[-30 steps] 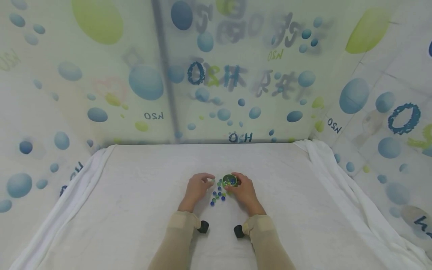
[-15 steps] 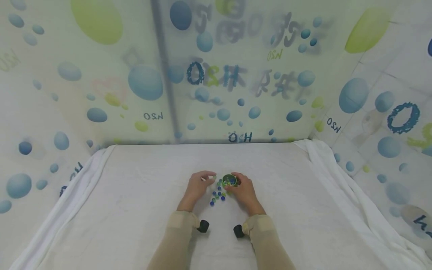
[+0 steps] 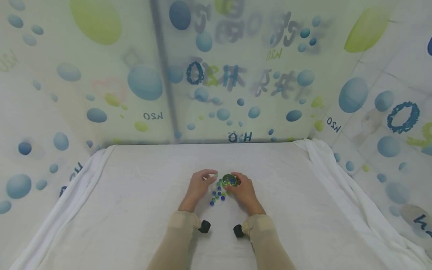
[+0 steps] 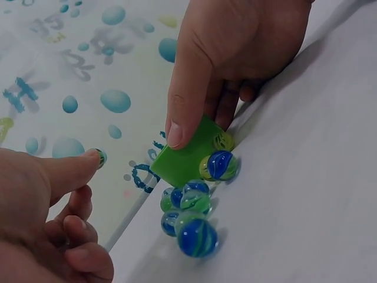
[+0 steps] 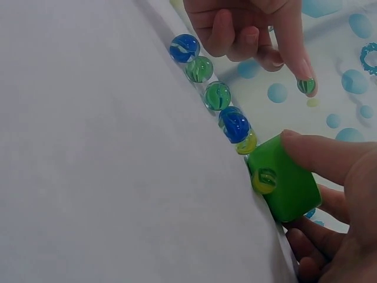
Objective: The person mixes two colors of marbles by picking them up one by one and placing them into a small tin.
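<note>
Held up off the cloth, my left hand pinches a small green glass marble between its thumb and index finger. It is just left of a small green cup, which my right hand grips by its sides. The cup stands upright on the cloth, and blue and green marbles show inside it in the head view. Between the hands lie several loose marbles: blue swirled ones, green ones and yellow ones, some right against the cup's near side.
White cloth covers the table, bunched into folds along the left and right edges. Behind it rises a wall printed with blue and green bubbles. Black wrist cameras sit on both sleeves.
My left hand has risen slightly away from me and toward the cup, with the marble in its fingertips. The right hand, the cup and the loose marbles stay put.
</note>
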`<act>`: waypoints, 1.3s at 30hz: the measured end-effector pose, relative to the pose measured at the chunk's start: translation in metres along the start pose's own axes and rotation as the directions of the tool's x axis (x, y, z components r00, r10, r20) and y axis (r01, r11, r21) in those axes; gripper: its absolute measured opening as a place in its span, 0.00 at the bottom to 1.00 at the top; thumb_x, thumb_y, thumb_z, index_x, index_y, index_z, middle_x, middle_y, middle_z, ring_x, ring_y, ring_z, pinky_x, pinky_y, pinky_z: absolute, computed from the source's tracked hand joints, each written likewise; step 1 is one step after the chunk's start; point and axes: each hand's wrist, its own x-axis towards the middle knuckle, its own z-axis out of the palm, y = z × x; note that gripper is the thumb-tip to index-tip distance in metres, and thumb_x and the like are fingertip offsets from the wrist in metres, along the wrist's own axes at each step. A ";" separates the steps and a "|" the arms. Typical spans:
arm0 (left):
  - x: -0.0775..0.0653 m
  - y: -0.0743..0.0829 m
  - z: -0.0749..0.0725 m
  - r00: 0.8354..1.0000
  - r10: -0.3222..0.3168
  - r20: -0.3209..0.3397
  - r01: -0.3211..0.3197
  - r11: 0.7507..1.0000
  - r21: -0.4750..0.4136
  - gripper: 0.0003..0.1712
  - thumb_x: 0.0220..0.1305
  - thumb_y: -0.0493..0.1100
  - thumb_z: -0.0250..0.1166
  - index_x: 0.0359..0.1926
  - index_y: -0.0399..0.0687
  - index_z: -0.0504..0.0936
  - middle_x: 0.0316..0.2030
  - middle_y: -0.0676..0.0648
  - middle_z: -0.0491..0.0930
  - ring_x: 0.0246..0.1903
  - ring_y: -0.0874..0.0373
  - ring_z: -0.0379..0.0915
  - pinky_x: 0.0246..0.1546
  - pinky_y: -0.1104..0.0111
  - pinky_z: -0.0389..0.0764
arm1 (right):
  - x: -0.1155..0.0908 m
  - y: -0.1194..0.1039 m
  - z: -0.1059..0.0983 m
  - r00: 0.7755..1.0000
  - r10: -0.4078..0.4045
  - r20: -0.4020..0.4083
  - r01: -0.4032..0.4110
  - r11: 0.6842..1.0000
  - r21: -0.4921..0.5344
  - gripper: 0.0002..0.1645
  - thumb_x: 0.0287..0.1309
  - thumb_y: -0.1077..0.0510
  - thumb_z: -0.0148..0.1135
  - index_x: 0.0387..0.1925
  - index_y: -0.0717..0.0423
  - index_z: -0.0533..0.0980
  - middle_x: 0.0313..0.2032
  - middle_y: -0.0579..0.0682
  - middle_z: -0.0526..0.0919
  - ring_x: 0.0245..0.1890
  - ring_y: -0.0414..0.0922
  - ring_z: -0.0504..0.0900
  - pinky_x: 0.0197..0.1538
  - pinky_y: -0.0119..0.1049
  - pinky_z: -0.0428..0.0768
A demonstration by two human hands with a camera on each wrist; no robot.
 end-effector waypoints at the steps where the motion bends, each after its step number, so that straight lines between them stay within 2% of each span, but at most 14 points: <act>1: 0.000 0.001 0.001 1.000 -0.002 0.000 0.002 1.000 -0.001 0.12 0.64 0.42 0.65 0.49 0.53 0.84 0.35 0.50 0.76 0.36 0.55 0.70 0.32 0.65 0.74 | 0.000 0.000 0.000 1.000 -0.002 0.000 0.002 1.000 -0.001 0.38 0.49 0.51 0.74 0.62 0.51 0.72 0.52 0.54 0.76 0.53 0.52 0.71 0.56 0.51 0.70; 15: -0.003 0.009 0.007 1.000 -0.003 -0.029 0.001 0.999 -0.035 0.13 0.66 0.47 0.64 0.50 0.56 0.84 0.33 0.51 0.76 0.32 0.56 0.70 0.30 0.66 0.73 | -0.001 -0.002 0.001 1.000 0.008 0.006 -0.008 1.000 0.002 0.37 0.50 0.50 0.74 0.62 0.49 0.72 0.53 0.53 0.75 0.54 0.52 0.71 0.55 0.51 0.71; 23: -0.004 0.014 0.015 0.999 -0.009 -0.050 0.005 0.996 -0.093 0.14 0.66 0.49 0.64 0.51 0.56 0.84 0.29 0.47 0.76 0.27 0.57 0.68 0.28 0.66 0.71 | -0.002 -0.003 0.000 1.000 -0.002 0.005 0.002 1.000 0.000 0.36 0.51 0.50 0.73 0.62 0.50 0.72 0.52 0.53 0.75 0.53 0.52 0.71 0.55 0.50 0.71; 31: -0.004 0.013 0.024 1.000 0.002 -0.023 -0.004 0.995 -0.103 0.14 0.66 0.50 0.64 0.51 0.55 0.84 0.30 0.43 0.78 0.26 0.58 0.69 0.28 0.66 0.71 | -0.001 0.000 -0.001 1.000 -0.009 0.003 0.009 1.000 -0.004 0.36 0.51 0.50 0.73 0.62 0.51 0.72 0.52 0.53 0.76 0.53 0.52 0.71 0.55 0.51 0.71; 39: -0.006 0.016 0.025 1.000 0.015 -0.013 -0.016 0.995 -0.095 0.16 0.67 0.49 0.63 0.54 0.55 0.82 0.28 0.47 0.76 0.24 0.58 0.68 0.25 0.67 0.71 | -0.002 0.000 -0.001 1.000 -0.027 0.000 0.027 0.999 -0.021 0.36 0.51 0.50 0.73 0.61 0.52 0.72 0.52 0.54 0.76 0.53 0.52 0.71 0.54 0.51 0.72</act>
